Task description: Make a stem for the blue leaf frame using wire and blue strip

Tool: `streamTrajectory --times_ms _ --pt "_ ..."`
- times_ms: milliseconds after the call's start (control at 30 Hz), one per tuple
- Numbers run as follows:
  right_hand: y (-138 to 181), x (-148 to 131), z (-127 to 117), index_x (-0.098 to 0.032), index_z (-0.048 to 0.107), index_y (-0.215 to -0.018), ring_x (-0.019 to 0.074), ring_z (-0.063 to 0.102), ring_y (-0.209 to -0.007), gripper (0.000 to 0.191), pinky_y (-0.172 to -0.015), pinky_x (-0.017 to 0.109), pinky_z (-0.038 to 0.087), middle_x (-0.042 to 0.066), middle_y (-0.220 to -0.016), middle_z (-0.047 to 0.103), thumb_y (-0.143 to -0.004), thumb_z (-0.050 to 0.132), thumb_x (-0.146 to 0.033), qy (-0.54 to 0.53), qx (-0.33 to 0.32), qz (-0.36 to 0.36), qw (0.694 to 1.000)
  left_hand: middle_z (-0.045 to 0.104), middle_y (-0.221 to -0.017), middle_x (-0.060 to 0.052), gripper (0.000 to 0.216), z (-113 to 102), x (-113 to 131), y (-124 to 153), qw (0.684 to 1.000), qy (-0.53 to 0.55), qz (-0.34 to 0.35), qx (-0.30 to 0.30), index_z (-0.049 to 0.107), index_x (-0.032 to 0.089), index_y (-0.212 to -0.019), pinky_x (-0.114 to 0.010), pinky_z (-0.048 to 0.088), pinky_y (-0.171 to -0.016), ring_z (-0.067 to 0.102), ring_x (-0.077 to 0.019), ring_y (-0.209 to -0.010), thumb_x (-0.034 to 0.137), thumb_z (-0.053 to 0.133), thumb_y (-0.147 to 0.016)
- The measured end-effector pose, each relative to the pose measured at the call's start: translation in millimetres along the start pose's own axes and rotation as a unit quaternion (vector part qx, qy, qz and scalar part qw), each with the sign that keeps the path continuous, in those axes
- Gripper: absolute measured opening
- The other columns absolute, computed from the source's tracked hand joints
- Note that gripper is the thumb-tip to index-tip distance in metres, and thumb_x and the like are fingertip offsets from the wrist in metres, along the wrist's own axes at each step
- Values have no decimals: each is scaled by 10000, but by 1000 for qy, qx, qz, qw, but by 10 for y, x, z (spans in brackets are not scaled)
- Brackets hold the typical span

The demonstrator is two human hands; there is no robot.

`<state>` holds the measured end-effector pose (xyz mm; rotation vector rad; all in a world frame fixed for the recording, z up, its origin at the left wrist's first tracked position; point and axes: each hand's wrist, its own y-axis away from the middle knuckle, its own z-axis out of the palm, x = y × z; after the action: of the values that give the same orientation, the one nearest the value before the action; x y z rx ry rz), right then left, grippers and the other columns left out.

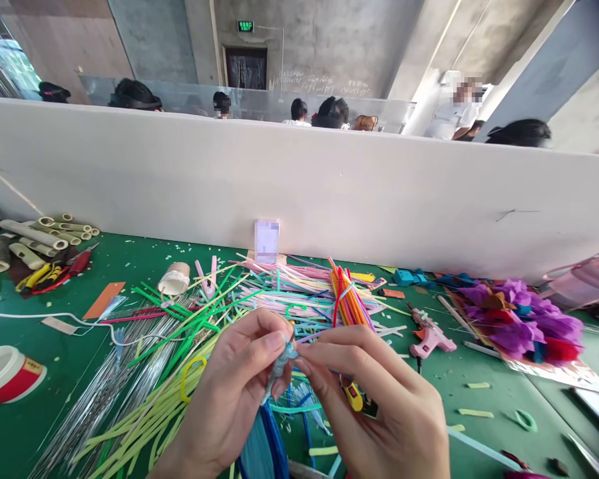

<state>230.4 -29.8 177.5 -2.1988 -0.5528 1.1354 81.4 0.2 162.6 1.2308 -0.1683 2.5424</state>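
My left hand [224, 389] pinches a small pale-blue fuzzy piece [278, 367], which looks like wound chenille stem, between thumb and fingers. From the right, my right hand [384, 392] has thumb and forefinger pressed together at the upper end of the same piece. The fingertips hide much of it. Just beneath, blue strips [263, 442] hang or lie below the piece; whether they are joined to it I cannot tell. Yellow-green chenille stems [134, 426] lie beside my left wrist, and a yellow-and-black tool [352, 394] shows partly behind my right hand.
A pink glue gun [429, 336] rests to the right, near purple crepe-paper flowers [522, 329]. Bundled orange stems [352, 299] lie ahead, with a phone [267, 241] propped behind. Bamboo pieces [34, 243], pliers [42, 274] and a paper bowl [10, 376] are left. A white partition [299, 173] bounds the table.
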Motion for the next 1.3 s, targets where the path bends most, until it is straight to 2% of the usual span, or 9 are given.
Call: streamTrajectory --times_ms 267,567,767,1067,1167,1300 --pt "-70 -55 -93 -210 675 -895 119 670 -735 183 -654 198 556 23 -840 687 -878 625 -34 3 -24 -5 1000 497 -769 -2 208 6 -6 26 1000 2 -2 -15 638 161 -754 -170 384 -519 422 -72 -605 329 709 -854" --pt "-56 -87 -103 -201 681 -897 130 672 -749 179 -654 211 560 29 -847 687 -867 634 -31 -2 -23 -2 1000 471 -757 13 216 14 -2 23 1000 -1 10 -29 635 175 -769 -173 381 -528 402 -73 -606 356 709 -861" --pt "-67 -55 -102 -188 685 -892 108 662 -762 170 -685 180 543 15 -848 682 -856 652 -25 -32 -28 6 999 459 -708 18 209 -10 -13 31 998 33 -35 -48 636 174 -771 -174 330 -504 379 -71 -582 347 729 -844" --pt "-246 70 -188 -193 668 -830 82 627 -735 138 -673 170 509 -26 -787 671 -887 665 -67 -148 -121 19 981 486 -631 16 204 -126 -37 -43 970 119 -130 -164 637 141 -766 -131 242 -411 390 -48 -522 291 766 -820" --pt "-266 67 -237 -195 697 -914 93 634 -780 122 -719 184 519 -15 -840 680 -879 687 -78 -158 -135 13 978 489 -650 19 212 -176 -80 -62 962 131 -144 -190 638 142 -772 -133 245 -393 424 -45 -518 286 790 -802" --pt "-282 67 -294 -217 730 -1045 113 657 -866 183 -777 211 539 14 -948 690 -908 675 -109 -172 -190 14 967 510 -656 21 260 -204 -117 -67 963 106 -158 -192 633 137 -808 -122 263 -388 473 -43 -525 323 815 -787"
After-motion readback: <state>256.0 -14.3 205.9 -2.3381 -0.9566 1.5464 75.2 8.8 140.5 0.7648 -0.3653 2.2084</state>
